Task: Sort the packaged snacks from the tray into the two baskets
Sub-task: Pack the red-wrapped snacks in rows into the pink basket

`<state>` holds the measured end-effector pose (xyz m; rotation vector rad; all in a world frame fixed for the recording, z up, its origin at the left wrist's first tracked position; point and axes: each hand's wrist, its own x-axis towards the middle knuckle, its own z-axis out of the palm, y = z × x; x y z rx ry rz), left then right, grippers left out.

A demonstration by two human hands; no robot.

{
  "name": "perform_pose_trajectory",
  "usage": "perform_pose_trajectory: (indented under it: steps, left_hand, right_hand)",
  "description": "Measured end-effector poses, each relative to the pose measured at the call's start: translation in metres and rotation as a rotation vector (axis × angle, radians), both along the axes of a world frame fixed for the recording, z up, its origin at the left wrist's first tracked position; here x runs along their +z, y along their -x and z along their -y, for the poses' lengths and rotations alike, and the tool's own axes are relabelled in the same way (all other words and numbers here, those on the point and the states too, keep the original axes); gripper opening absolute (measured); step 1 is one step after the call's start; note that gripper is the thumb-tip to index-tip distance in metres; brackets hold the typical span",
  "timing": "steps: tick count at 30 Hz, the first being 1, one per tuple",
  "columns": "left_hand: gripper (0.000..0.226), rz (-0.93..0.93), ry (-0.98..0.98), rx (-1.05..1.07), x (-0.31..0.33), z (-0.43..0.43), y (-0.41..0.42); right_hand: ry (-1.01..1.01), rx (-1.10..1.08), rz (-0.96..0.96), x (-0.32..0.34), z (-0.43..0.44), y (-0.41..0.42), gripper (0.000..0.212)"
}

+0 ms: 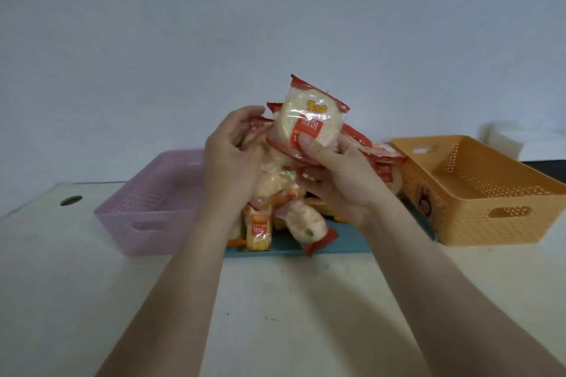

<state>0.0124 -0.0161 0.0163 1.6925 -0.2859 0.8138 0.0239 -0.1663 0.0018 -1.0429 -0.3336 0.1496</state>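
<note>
While the right hand (pixel 333 180) pinches a round rice-cracker packet (pixel 306 119) at centre frame, thumb pressed on its red label, its fingers are hidden behind the wrapper. The left hand (pixel 232 156) beside it curls its fingers narrowly round a bunch of packets (pixel 266 168); how many is hard to make out. Below both hands, more snacks (pixel 294 220) lie heaped on the teal tray (pixel 346 242), largely covered by the forearms. A purple basket (pixel 147 211) sits at left and an orange basket (pixel 477 202) at right on the table (pixel 275 300).
</note>
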Motion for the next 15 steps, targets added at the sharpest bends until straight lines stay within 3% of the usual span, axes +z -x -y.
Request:
perform_pose_trajectory:
  steps: [4, 7, 9, 12, 13, 15]
  left_hand:
    - [0.020, 0.237, 0.116, 0.140, 0.025, -0.052, 0.005]
    - [0.027, 0.284, 0.307, 0.209, 0.032, -0.088, 0.005]
    - [0.029, 0.166, 0.225, 0.319, 0.020, -0.104, -0.003]
    - [0.047, -0.137, -0.060, 0.559, -0.002, -0.118, -0.011]
    - [0.051, -0.162, -0.064, 0.589, -0.003, -0.121, -0.011]
    - [0.051, -0.095, -0.010, 0.584, 0.004, -0.120, -0.004]
  right_hand:
    - [-0.081, 0.028, 0.121, 0.024, -0.068, -0.002, 0.044]
    - [-0.015, -0.066, 0.202, 0.035, -0.118, -0.011, 0.051]
    - [0.270, -0.174, 0.285, 0.029, -0.144, -0.020, 0.063]
    - [0.866, -0.215, 0.379, 0.011, -0.160, -0.031, 0.090]
    - [0.968, -0.241, 0.389, 0.006, -0.157, -0.033, 0.089]
    - [0.968, -0.307, 0.421, 0.002, -0.136, -0.029, 0.078]
